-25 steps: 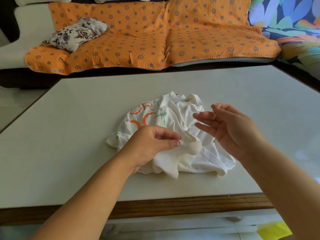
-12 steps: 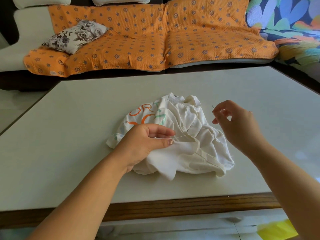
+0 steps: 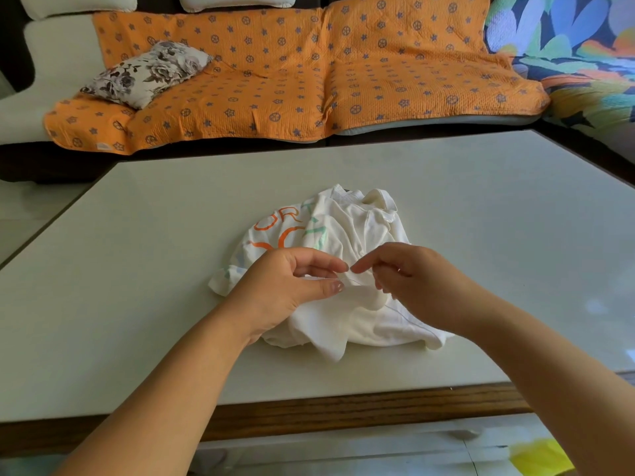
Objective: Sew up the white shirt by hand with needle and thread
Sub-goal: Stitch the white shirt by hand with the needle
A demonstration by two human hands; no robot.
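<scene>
The white shirt (image 3: 360, 231), printed with orange and green letters, lies crumpled on the pale counter (image 3: 137, 269). At the shirt's near-left side the left hand (image 3: 288, 290) pinches a fold of its cloth between thumb and curled fingers. At its near-right side the right hand (image 3: 412, 280) has its forefinger stretched almost to the left forefinger's tip and its other fingers curled; whether it grips anything cannot be told. Beyond the shirt is a sofa under an orange star-patterned cover (image 3: 275, 80), with a floral cushion (image 3: 147, 73) on it.
</scene>
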